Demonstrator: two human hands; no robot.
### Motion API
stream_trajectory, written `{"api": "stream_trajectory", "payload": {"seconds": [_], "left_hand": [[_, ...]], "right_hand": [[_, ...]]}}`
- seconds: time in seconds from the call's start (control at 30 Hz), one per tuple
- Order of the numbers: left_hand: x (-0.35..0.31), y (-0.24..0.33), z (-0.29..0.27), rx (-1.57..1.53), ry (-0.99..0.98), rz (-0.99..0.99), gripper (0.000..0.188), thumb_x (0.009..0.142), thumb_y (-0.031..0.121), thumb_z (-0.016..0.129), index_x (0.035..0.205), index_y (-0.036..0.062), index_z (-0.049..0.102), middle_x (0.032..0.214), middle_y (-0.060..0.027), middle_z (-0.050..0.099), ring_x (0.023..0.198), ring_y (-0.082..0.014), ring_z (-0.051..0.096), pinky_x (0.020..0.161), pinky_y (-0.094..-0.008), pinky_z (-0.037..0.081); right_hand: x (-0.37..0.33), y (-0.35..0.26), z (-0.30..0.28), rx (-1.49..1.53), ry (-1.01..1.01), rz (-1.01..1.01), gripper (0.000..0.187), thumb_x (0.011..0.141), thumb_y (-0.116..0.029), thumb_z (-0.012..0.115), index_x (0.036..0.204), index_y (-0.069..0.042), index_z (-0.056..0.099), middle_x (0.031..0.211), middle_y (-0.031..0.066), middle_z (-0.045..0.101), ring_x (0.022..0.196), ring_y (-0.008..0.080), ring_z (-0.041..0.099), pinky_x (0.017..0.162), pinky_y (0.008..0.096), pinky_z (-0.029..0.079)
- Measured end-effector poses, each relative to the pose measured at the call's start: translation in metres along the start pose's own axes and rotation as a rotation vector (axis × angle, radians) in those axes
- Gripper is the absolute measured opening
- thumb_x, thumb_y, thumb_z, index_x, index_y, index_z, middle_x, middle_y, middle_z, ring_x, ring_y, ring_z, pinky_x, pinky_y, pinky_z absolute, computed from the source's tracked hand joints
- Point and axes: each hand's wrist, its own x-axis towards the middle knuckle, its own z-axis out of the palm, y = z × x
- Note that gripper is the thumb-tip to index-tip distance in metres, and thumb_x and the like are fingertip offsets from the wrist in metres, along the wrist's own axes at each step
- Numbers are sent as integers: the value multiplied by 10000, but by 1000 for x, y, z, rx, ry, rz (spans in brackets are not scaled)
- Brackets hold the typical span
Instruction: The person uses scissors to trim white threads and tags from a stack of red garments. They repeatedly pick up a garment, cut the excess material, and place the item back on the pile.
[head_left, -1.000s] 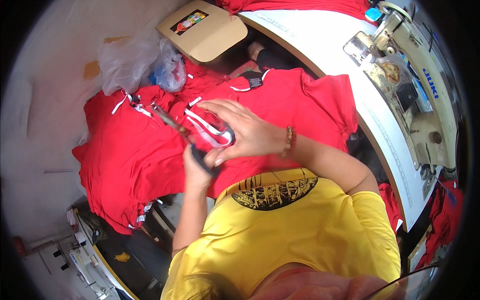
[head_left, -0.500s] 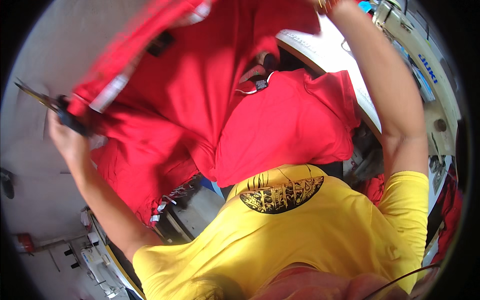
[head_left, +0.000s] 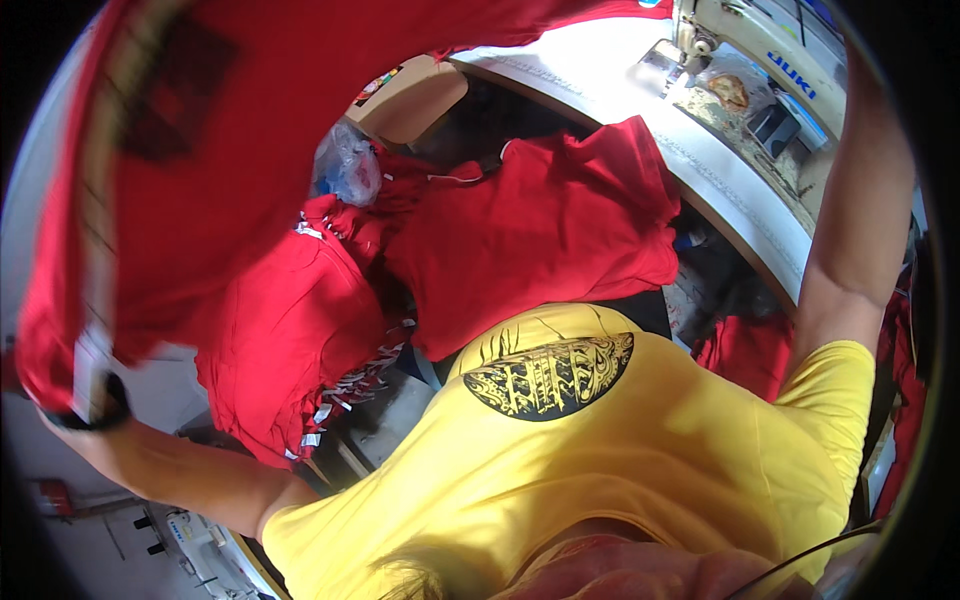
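Note:
A red garment (head_left: pixel 260 90) hangs stretched out at the upper left, blurred by motion. It shows a dark patch, a pale strip along its edge and a white tag. My left hand (head_left: pixel 68 422) grips its lower left edge, the fingers mostly covered by the cloth. Something black (head_left: pixel 105 402) shows at that hand. My right arm reaches up along the right rim, and its hand is out of the picture. On my lap lies another red garment (head_left: pixel 540 230), with a heap of red garments (head_left: pixel 290 340) and white tags to its left.
A white sewing table (head_left: pixel 600 70) carries a sewing machine (head_left: pixel 760 50) at the upper right. Beyond my lap are a clear plastic bag (head_left: pixel 350 165) and a tan board (head_left: pixel 415 95). A second sewing machine (head_left: pixel 195 540) stands at the lower left. Red cloth (head_left: pixel 750 355) lies by my right side.
My left hand has moved down and left, and the held garment has swung up and left, uncovering the bag and the heap. My right arm has moved outward, its hand leaving the picture.

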Motion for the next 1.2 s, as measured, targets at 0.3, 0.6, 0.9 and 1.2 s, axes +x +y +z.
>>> {"api": "stream_trajectory", "payload": {"seconds": [0.3, 0.6, 0.9, 1.2], "left_hand": [[-110, 167, 7, -1033, -615, -460, 646, 701, 593, 662, 749, -31, 503, 651, -138, 555, 556, -197, 549, 525, -274, 421], [-152, 153, 188, -743, -951, -341, 239, 706, 65, 637, 914, 43, 523, 727, -29, 537, 628, -153, 496, 577, -301, 418], [-261, 163, 238, -753, -992, -490, 240, 786, 168, 620, 917, 3, 505, 750, -286, 570, 759, -459, 585, 603, -468, 438], [-183, 53, 262, -411, -640, -477, 234, 761, 125, 657, 888, 11, 497, 722, -219, 587, 694, -412, 595, 592, -477, 432]], "right_hand": [[-104, -33, -70, 155, -415, 65, 211, 765, -138, 597, 936, -15, 595, 875, 61, 603, 824, 152, 579, 731, 257, 449], [-118, 18, 115, -661, -394, -67, 448, 760, -144, 668, 1177, -56, 530, 1255, 154, 503, 1132, 337, 497, 954, 427, 404], [-240, 42, 230, -199, -470, 437, 685, 748, -299, 730, 1328, -75, 444, 1476, 145, 270, 1374, 321, 233, 1079, 487, 252], [-140, 1, 235, 291, -441, 249, 140, 807, -48, 635, 931, 13, 613, 852, 113, 626, 748, 206, 618, 676, 298, 491]]}}
